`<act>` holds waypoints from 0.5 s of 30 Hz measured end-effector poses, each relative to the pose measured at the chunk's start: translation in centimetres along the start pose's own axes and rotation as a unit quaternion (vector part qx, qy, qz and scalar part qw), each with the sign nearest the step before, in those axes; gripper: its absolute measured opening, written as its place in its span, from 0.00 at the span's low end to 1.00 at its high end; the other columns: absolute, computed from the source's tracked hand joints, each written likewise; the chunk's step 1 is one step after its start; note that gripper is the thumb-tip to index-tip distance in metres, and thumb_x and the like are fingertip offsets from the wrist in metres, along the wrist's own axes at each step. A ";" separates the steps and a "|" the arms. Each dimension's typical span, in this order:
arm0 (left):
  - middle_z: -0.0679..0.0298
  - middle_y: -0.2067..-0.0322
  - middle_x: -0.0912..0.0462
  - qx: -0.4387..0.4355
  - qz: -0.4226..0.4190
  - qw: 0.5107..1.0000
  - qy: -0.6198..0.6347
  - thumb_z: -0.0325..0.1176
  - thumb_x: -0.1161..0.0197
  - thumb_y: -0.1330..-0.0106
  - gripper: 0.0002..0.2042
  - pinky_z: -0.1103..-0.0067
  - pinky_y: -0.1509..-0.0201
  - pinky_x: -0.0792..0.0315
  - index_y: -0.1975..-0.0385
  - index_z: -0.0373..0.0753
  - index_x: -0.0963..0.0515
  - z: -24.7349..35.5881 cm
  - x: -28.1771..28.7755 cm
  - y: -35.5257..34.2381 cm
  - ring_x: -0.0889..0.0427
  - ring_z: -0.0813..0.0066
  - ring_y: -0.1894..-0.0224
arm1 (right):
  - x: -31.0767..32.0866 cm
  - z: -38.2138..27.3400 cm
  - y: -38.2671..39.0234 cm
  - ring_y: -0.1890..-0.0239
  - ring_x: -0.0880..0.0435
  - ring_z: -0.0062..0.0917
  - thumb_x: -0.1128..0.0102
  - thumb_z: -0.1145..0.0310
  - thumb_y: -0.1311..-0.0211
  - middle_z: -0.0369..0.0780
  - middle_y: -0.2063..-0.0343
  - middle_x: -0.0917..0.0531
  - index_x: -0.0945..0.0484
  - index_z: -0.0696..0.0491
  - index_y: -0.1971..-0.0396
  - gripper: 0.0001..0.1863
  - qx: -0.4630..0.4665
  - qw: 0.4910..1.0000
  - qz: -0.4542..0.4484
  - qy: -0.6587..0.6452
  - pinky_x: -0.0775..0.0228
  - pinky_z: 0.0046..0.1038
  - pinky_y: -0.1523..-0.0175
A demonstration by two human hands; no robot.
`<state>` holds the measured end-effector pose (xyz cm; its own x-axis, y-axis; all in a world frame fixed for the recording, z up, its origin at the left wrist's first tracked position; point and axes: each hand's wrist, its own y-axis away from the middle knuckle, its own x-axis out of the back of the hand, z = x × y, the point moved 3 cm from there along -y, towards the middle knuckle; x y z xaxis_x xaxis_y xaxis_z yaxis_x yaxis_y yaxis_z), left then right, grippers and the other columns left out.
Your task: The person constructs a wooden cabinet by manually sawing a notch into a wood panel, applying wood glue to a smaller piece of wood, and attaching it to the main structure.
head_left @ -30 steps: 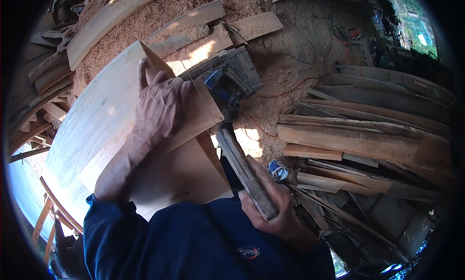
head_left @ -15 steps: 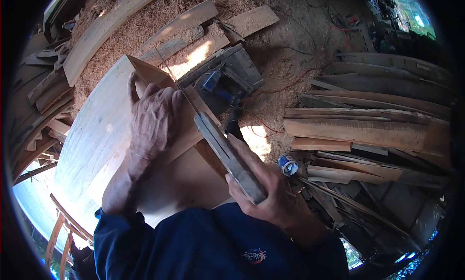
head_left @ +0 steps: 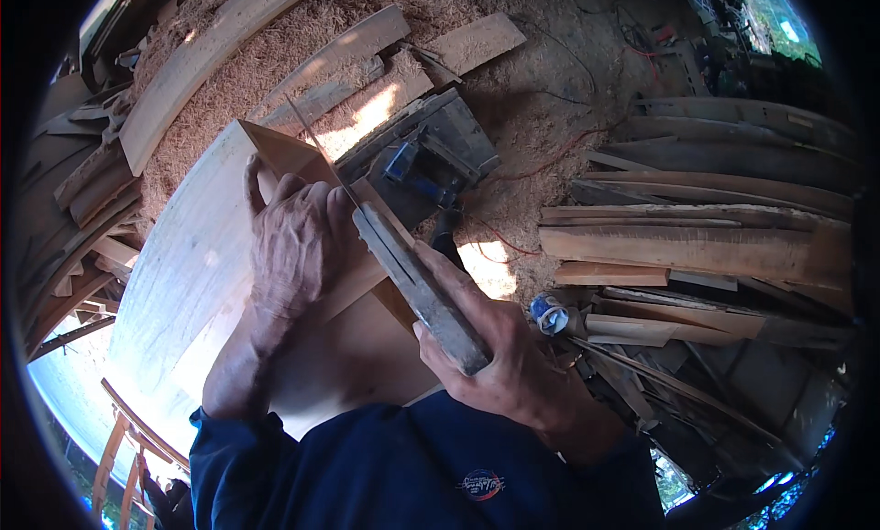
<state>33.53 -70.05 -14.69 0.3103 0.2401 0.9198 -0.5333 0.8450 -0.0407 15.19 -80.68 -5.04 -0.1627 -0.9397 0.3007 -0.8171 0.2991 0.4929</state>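
My right hand (head_left: 509,351) is closed around the worn wooden handle of a handsaw (head_left: 417,287). Its thin blade, seen almost edge-on, slants up and left past the end of a pale wooden board (head_left: 353,287). Whether the teeth are inside the wood cannot be made out. Over that board my left hand (head_left: 293,241) is closed, its fingers curled on the top and its thumb lying toward a large pale wooden panel (head_left: 188,246). The left knuckles are close beside the blade. Board and panel meet at an angle, forming a box-like corner.
A blue power tool (head_left: 417,168) lies on a dark stand beyond the saw. Wood shavings and curved planks (head_left: 206,67) cover the ground ahead. Stacked boards (head_left: 678,246) fill the right side, with a blue-and-white container (head_left: 548,315) near them. A red cord (head_left: 573,145) crosses the floor.
The saw and my right hand have moved a little forward and left, bringing the handle closer to the board. My left hand keeps its hold; the whole view has shifted slightly.
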 end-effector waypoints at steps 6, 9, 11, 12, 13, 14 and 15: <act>0.62 0.78 0.26 -0.010 0.007 1.000 0.002 0.34 0.47 0.25 0.14 0.48 0.24 0.53 0.75 0.41 0.25 0.4 0.4 0.3 0.22 0.60 0.64 | 1.8 -2.1 6.2 0.56 0.11 0.37 0.36 0.79 0.42 0.55 0.54 0.16 0.40 0.61 0.28 0.40 0.041 0.999 0.014 0.003 0.19 0.33 0.52; 0.62 0.79 0.26 -0.019 0.004 1.000 -0.007 0.35 0.47 0.24 0.14 0.48 0.25 0.52 0.76 0.41 0.26 0.5 0.4 -0.2 0.23 0.61 0.64 | 0.7 -0.5 2.3 0.48 0.13 0.33 0.37 0.80 0.42 0.55 0.47 0.18 0.38 0.66 0.30 0.38 -0.026 0.999 -0.010 -0.035 0.22 0.29 0.44; 0.62 0.79 0.26 -0.018 0.007 1.000 -0.010 0.35 0.47 0.24 0.15 0.49 0.25 0.52 0.76 0.41 0.26 0.4 0.4 -0.1 0.23 0.61 0.64 | -0.1 0.3 -0.1 0.45 0.14 0.33 0.37 0.80 0.43 0.56 0.45 0.18 0.38 0.66 0.30 0.38 -0.050 0.997 -0.019 -0.052 0.24 0.28 0.41; 0.61 0.79 0.26 -0.011 0.012 1.000 -0.002 0.35 0.47 0.24 0.15 0.49 0.25 0.52 0.77 0.40 0.26 0.3 0.1 -0.2 0.22 0.61 0.63 | 0.0 0.4 -0.8 0.51 0.12 0.35 0.35 0.81 0.44 0.54 0.48 0.16 0.41 0.65 0.29 0.41 0.016 0.999 0.010 -0.031 0.20 0.30 0.46; 0.61 0.79 0.26 -0.002 0.010 1.000 0.006 0.35 0.47 0.24 0.16 0.49 0.25 0.53 0.77 0.40 0.27 0.1 -0.1 0.1 0.22 0.61 0.63 | -0.2 0.3 -0.9 0.56 0.09 0.37 0.33 0.81 0.45 0.52 0.52 0.14 0.43 0.63 0.27 0.44 0.077 0.996 0.036 -0.013 0.17 0.33 0.52; 0.61 0.79 0.26 0.007 0.003 1.000 0.007 0.35 0.47 0.24 0.16 0.49 0.25 0.53 0.77 0.40 0.27 0.1 -0.1 0.7 0.22 0.61 0.63 | -0.1 0.0 0.6 0.56 0.09 0.37 0.33 0.81 0.45 0.52 0.52 0.14 0.43 0.63 0.27 0.44 0.071 0.997 0.026 -0.015 0.17 0.33 0.52; 0.61 0.79 0.26 0.007 -0.001 1.000 0.010 0.35 0.48 0.24 0.16 0.49 0.25 0.53 0.77 0.40 0.26 0.1 0.1 0.8 0.22 0.61 0.63 | 0.6 -0.5 3.3 0.57 0.09 0.37 0.33 0.80 0.45 0.52 0.53 0.14 0.42 0.63 0.28 0.44 0.050 0.999 0.013 -0.010 0.17 0.32 0.52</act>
<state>33.10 -69.36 -14.56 0.3276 0.2487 0.9115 -0.5431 0.8390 -0.0337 12.69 -80.18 -2.78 -0.1936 -0.9355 0.2955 -0.8632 0.3056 0.4019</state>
